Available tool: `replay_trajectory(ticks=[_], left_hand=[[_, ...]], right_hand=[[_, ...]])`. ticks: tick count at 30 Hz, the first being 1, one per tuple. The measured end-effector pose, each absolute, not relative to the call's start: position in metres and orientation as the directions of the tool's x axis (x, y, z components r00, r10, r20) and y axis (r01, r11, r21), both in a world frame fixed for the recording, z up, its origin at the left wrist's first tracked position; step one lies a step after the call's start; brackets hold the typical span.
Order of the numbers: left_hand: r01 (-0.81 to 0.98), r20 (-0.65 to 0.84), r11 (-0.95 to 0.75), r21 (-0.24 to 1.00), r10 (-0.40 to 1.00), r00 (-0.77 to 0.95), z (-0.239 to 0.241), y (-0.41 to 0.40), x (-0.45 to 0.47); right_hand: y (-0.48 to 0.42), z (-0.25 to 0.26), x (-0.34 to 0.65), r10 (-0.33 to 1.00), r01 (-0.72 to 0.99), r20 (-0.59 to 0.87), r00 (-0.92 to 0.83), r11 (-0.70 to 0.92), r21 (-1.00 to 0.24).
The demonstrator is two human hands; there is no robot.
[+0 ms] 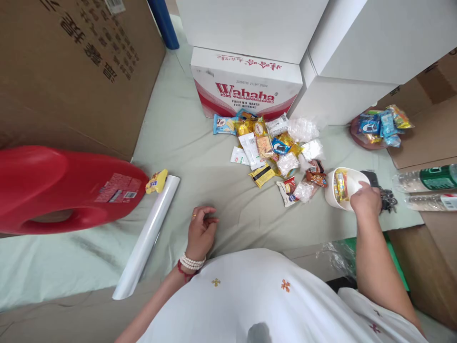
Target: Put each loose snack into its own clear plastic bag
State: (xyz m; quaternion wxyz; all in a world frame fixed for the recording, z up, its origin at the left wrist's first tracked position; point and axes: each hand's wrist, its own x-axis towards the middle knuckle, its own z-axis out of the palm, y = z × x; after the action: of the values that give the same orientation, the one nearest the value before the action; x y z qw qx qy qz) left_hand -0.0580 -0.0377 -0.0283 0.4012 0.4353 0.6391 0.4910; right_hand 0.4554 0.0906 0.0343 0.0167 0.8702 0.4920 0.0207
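Head camera shows the right hand clamped on a white rounded plastic bowl near the right edge of the green cloth-covered table, perhaps to steady it; some fingers are hidden. The left hand, loosely curled near the front edge, seems empty. Beyond, multicoloured snack packets overlap, hiding labels.

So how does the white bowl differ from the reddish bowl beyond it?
Fill: the white bowl holds a few yellow packets with bare inside showing, while the reddish bowl is heaped with mixed packets.
Contact: the right hand is at the white bowl's rim; no hand touches the reddish bowl.
Colour: the white bowl is pale, the reddish bowl darker.
Shared: both hold small wrapped packets.
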Motion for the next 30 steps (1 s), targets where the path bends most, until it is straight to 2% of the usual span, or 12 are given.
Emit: replay_trajectory(ticks=[2,4,5,7,9,12,15,17,19,24,28,30], left_hand=[[0.192,-0.068,0.129,0.973,0.953,-0.294,-0.028,-0.036,-0.056],[0.214,-0.052,0.118,0.970,0.956,-0.289,-0.029,-0.035,-0.056],[0.223,-0.046,0.113,0.968,0.958,-0.284,-0.029,-0.036,-0.056],[0.234,-0.039,0.106,0.966,0.961,-0.274,-0.029,-0.037,-0.057],[0.237,-0.036,0.101,0.966,0.964,-0.265,-0.029,-0.038,-0.058],[0.253,-0.030,0.097,0.963,0.967,-0.254,-0.027,-0.039,-0.059],[0.283,-0.022,0.095,0.954,0.968,-0.250,-0.025,-0.039,-0.059],[0.298,-0.019,0.093,0.950,0.970,-0.241,-0.024,-0.038,-0.059],[0.305,-0.020,0.093,0.948,0.972,-0.234,-0.024,-0.038,-0.058],[0.283,-0.046,0.122,0.951,0.964,-0.261,-0.023,-0.040,-0.055],[0.265,-0.099,0.181,0.947,0.950,-0.297,-0.019,-0.045,-0.057],[0.267,-0.117,0.203,0.942,0.945,-0.306,-0.016,-0.048,-0.059]], right_hand=[[0.095,0.031,0.456,0.907,0.908,0.058,0.417,-0.414,-0.062],[0.099,0.029,0.456,0.951,0.941,-0.017,0.310,-0.309,-0.141],[0.098,0.028,0.456,0.959,0.946,-0.048,0.281,-0.285,-0.157],[0.086,0.028,0.455,0.965,0.950,0.018,0.262,-0.255,-0.178],[0.063,0.027,0.454,0.971,0.969,0.127,0.201,-0.178,-0.171],[0.025,0.019,0.453,0.996,0.996,0.078,0.054,-0.048,-0.073],[0.023,0.004,0.458,0.992,0.997,0.103,0.074,-0.075,0.008],[0.050,-0.004,0.466,0.985,0.994,0.141,0.103,-0.106,0.016],[0.095,-0.005,0.475,0.991,0.998,0.114,0.064,-0.065,0.002],[0.200,0.018,0.463,0.996,0.993,0.073,-0.056,0.063,-0.101],[0.196,0.046,0.418,0.950,0.976,0.313,-0.011,0.078,-0.203],[0.166,0.051,0.395,0.953,0.954,0.302,0.002,0.089,-0.287]])
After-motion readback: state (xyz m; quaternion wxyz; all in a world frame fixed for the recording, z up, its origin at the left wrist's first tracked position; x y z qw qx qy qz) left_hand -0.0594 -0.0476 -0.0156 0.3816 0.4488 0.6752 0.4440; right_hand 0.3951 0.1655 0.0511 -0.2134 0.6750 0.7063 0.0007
